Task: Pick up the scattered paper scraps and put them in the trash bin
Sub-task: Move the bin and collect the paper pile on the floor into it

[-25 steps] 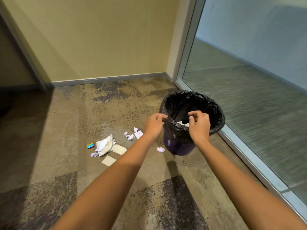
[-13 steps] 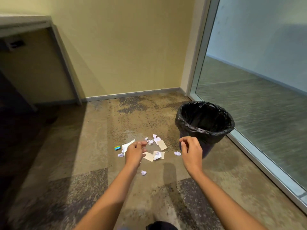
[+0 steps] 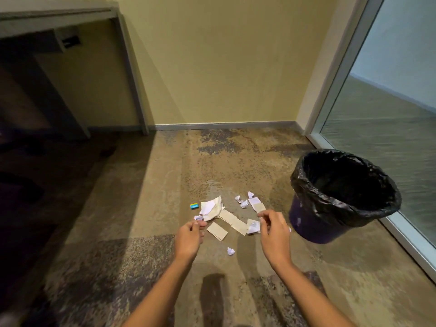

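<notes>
While left hand (image 3: pixel 188 234) and right hand (image 3: pixel 274 232) hover loosely curled, seemingly empty, over the centre-frame paper scraps (image 3: pixel 226 217), bunching several (crumpled ones first) before reaching the trash bin (image 3: pixel 342 207) at right looks wisest.

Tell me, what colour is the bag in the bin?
Black. The bag lines a dark purple trash bin, shown best in the head view.

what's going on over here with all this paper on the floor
A person is tidying paper scraps off the carpet. The left hand and right hand hover over the pile with loosely curled fingers, neither plainly holding anything. The trash bin, lined with a black bag, stands upright to the right. A small blue box lies at the pile's left edge.
</notes>
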The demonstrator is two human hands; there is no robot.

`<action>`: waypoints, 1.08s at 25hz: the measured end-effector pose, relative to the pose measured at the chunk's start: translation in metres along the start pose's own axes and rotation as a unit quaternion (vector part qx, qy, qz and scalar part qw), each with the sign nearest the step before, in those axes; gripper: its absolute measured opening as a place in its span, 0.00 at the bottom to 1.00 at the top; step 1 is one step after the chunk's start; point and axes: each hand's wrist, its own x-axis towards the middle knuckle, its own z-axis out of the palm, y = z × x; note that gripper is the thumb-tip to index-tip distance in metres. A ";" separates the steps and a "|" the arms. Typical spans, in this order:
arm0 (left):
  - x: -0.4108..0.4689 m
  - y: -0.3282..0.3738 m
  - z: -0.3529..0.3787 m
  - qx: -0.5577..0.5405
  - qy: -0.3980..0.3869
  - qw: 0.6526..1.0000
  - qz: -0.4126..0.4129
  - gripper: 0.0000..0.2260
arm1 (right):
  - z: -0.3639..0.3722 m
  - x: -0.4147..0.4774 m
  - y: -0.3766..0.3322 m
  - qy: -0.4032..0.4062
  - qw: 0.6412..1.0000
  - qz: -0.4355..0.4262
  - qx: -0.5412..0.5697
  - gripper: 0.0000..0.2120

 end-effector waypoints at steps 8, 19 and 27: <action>0.117 -0.039 0.019 0.192 0.033 0.980 -0.028 0.07 | 0.093 0.062 0.094 -0.129 0.988 0.064 -0.048 0.13; 0.257 -0.080 0.055 0.492 -0.096 0.863 -0.062 0.53 | 0.161 0.173 0.206 -0.282 0.897 0.278 -0.195 0.44; 0.285 -0.093 0.097 0.576 -0.173 0.797 0.051 0.44 | 0.227 0.200 0.190 -0.430 0.885 0.078 -0.164 0.40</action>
